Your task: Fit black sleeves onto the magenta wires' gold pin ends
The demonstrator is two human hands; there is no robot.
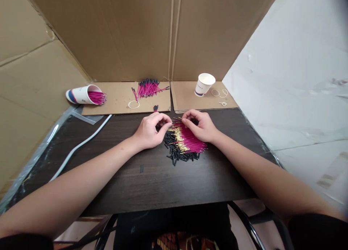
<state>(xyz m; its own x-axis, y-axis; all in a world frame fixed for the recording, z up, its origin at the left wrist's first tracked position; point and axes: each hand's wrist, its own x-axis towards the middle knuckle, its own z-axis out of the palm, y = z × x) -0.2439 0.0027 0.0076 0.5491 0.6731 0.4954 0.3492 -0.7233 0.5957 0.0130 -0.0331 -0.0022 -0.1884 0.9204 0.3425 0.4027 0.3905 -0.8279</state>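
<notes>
On the dark table (152, 177), both hands pinched at a heap of pink wires (190, 141) and black sleeves (176, 154), left hand (149, 131) beside right hand (200, 126); farther back, finished wires (148, 87) lay sorted apart.

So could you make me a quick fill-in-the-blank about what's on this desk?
1. The paper cup at the back left lies on its ____.
2. The wires under the right hand are ____ in colour.
3. The paper cup at the back right stands ____.
4. The left hand rests beside a heap of small ____ sleeves.

Missing words: side; pink; upright; black
</notes>
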